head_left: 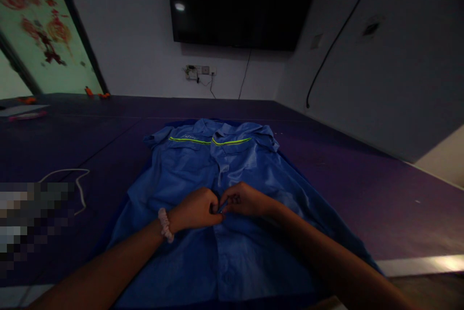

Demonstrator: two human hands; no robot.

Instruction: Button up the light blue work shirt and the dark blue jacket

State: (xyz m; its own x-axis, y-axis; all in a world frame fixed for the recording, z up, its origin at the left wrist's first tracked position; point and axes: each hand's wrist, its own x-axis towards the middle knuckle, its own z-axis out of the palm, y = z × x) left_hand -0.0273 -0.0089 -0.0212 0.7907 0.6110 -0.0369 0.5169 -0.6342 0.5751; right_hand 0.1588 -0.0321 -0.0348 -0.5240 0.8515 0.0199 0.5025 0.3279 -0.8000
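purple surface (344, 175): wide, under the shirt; table or platform, can't tell
wall-mounted TV (242, 3): dark screen, beyond far edge of surface
short-sleeved work shirt (174, 175): laid out front up, mid-surface, collar at far end, hem twd wearer
shirt handling: judged light, soft & floppy, wrinkles w/ little force; not fragile; prob not slippery, tho slight sheen on R side
where to hold: front placket (223, 247) best, looks doubled so prob a bit stiffer than body cloth; shoulders or hem OK for bigger shifts
R hand (248, 200): fingers bent, thumb & fingertips narrow, pinching bit of shirt cloth at placket, mid-front
L hand (199, 209): curled, thumb twd R hand, fingertips on same bit of cloth, almost meeting R fingertips; grip partly hidden
chest pockets: flap (186, 145) on L, other one opp side, both below/near yellow-green stripe (232, 142); contents can't tell, flaps cover
scrunchie (166, 225): pale, on L wrist
lower btn (228, 277): on placket nr hem, dim, small, so pinch w/ fingertips
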